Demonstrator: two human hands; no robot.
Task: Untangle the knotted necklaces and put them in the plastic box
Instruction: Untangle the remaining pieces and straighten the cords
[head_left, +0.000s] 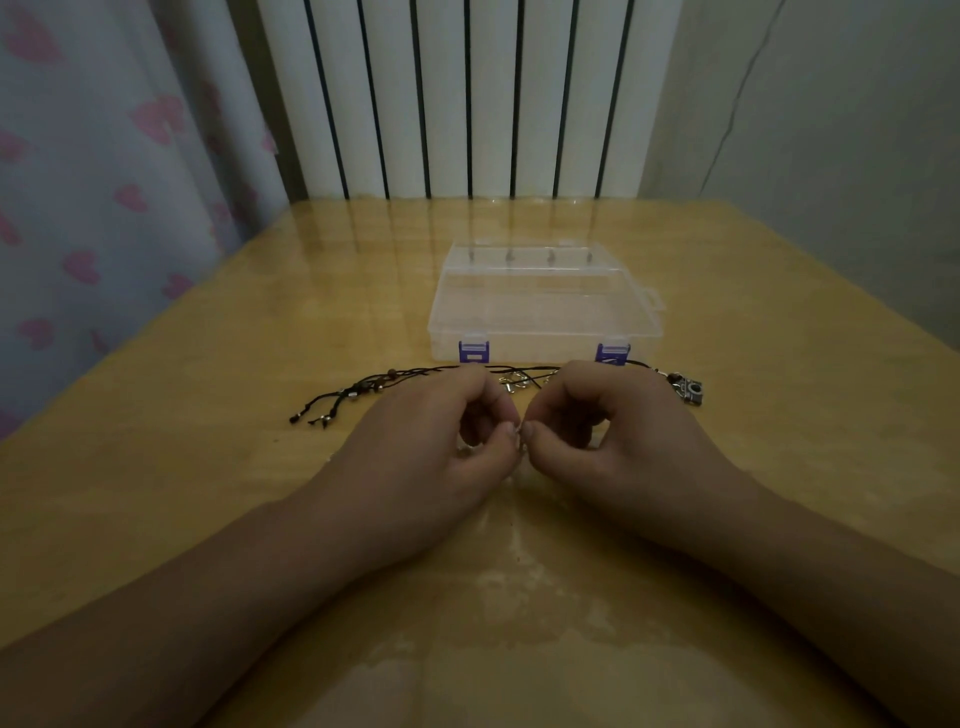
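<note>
Both hands meet at the middle of the worktop (208, 509), thumbs and fingertips pinched together and almost touching. The left hand (441, 441) and right hand (597, 436) each seem to nip something tiny and pale between them, but it is too small and shadowed to make out, so I cannot tell what they clamp. Beyond the knuckles lies a black cord necklace (363, 387) with beads, its frayed ends trailing left. Its middle is hidden behind the hands. A few gold rings (514, 385) peek out between the hands, partly covered. A dark metal pendant (690, 391) rests at the right end. The box (545, 306), clear with blue clasps (474, 352), sits shut just behind the cord. The room is dim.
</note>
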